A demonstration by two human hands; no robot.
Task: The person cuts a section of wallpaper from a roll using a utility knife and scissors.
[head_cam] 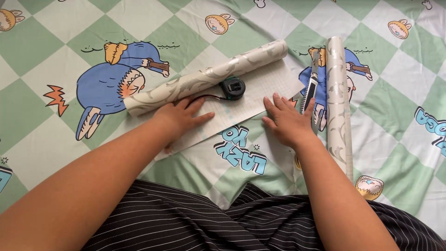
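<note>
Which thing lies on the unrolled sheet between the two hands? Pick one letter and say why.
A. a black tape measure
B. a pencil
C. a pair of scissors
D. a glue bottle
A: a black tape measure with a red cord sits on the unrolled sheet beside the roll, between the left hand and the right hand, both pressed flat on the paper.

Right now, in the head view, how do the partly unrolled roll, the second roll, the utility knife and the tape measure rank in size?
1. Partly unrolled patterned roll, with its flat sheet.
2. Second rolled-up roll, nearly as long but narrower.
3. Utility knife.
4. Black tape measure, smallest.
All lie on the bedsheet at similar distance.
</note>
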